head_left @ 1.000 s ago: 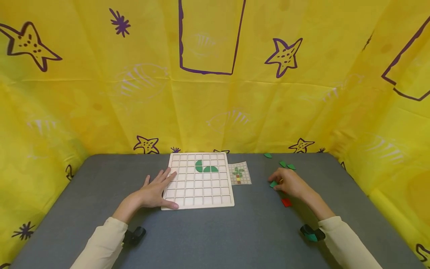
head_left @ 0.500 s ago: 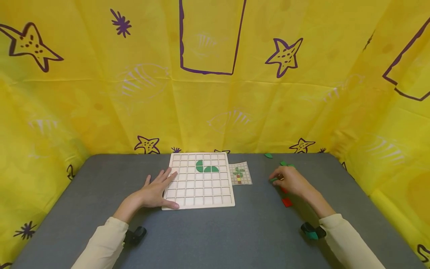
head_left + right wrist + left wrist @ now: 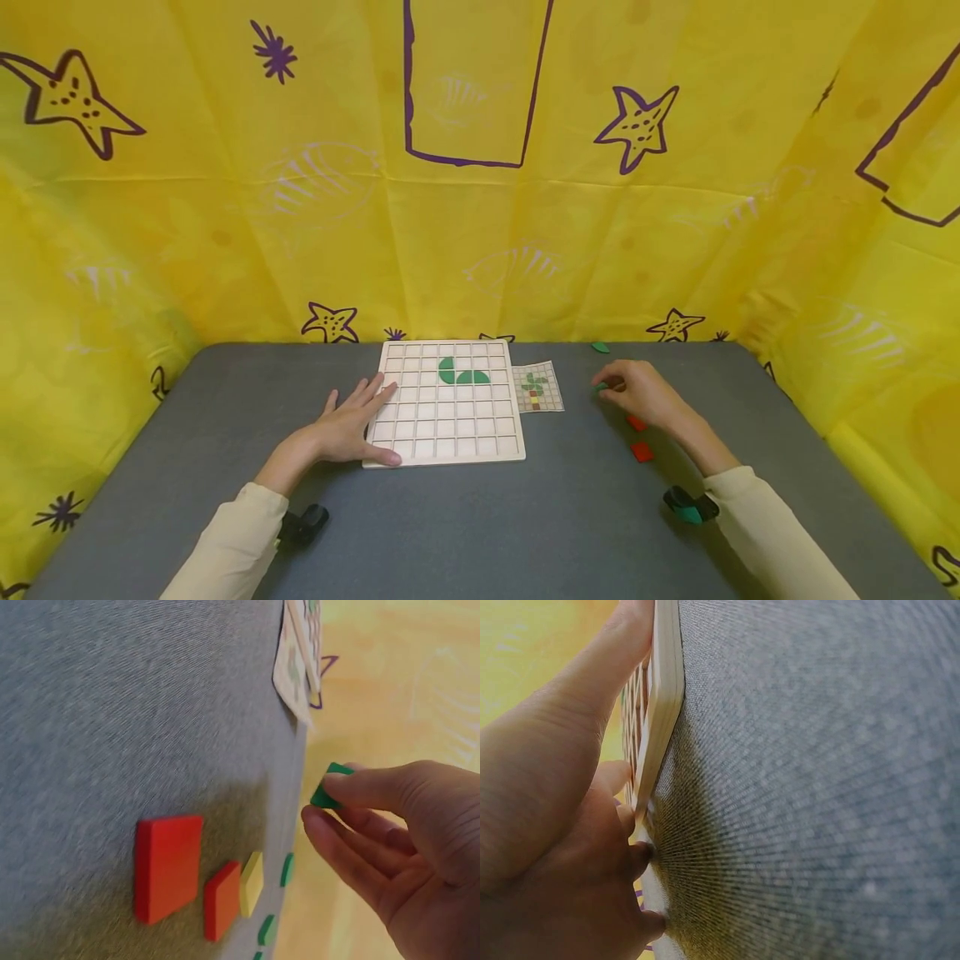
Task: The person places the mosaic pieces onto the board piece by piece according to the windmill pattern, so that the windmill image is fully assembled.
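My left hand (image 3: 341,432) lies with spread fingers over the left side of a wooden grid board (image 3: 435,425), thumb at its front corner. In the left wrist view the thumb runs along the board's pale edge (image 3: 664,697). Several green rounded tiles (image 3: 472,377) sit in squares near the board's far side. Right of the board, my right hand (image 3: 648,393) pinches a green tile (image 3: 326,793) between thumb and fingers, raised over the table. A small pattern card (image 3: 537,387) with a coloured figure on a grid lies against the board's right edge.
Two red tiles (image 3: 642,452) lie below the right hand. The right wrist view shows a yellow tile (image 3: 252,883) and several green tiles (image 3: 287,870) beyond them. Another green tile (image 3: 600,347) is at the grey table's far edge, before a yellow curtain (image 3: 480,250).
The right hand has picked up the green tile from the table and moved slightly away from me with it. The left hand has stayed on the board.
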The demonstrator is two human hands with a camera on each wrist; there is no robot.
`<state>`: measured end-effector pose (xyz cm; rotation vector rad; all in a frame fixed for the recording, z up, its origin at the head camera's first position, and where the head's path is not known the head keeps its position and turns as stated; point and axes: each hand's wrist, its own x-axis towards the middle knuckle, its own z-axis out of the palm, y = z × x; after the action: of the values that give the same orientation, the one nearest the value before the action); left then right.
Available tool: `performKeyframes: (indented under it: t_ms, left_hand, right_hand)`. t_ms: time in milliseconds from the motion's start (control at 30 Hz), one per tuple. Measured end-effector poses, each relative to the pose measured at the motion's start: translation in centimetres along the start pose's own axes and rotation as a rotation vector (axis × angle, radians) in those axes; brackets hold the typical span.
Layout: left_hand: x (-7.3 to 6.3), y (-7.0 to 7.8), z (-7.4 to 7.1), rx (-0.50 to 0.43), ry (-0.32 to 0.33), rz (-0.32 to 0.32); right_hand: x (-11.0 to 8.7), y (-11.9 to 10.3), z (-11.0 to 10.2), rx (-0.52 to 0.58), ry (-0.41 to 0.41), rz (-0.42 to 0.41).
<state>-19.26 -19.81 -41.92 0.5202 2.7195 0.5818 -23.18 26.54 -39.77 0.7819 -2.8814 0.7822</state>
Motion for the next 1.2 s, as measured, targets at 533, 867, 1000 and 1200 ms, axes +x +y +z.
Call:
performKeyframes:
  t_ms: [533,867,1000,1200]
  left_hand:
    - [0.1,-0.1,0.1,0.004,0.002,0.005]
    - [0.1,-0.1,0.1,0.001,-0.001,0.001]
    - [0.0,0.0,0.0,0.003,-0.001,-0.002]
    - [0.0,0.0,0.0,0.006,0.001,-0.002]
  right_hand:
    - [2.1,-1.7,1.0,0.054,-0.002,-0.041]
    - [3.1,-2.7,1.5,0.088,-0.011,-0.044]
    - [3.6,-3.5,1.7,0.098,-0.007,-0.033]
    - [4.6,-4.7,2.3,0.106,-0.010,-0.010]
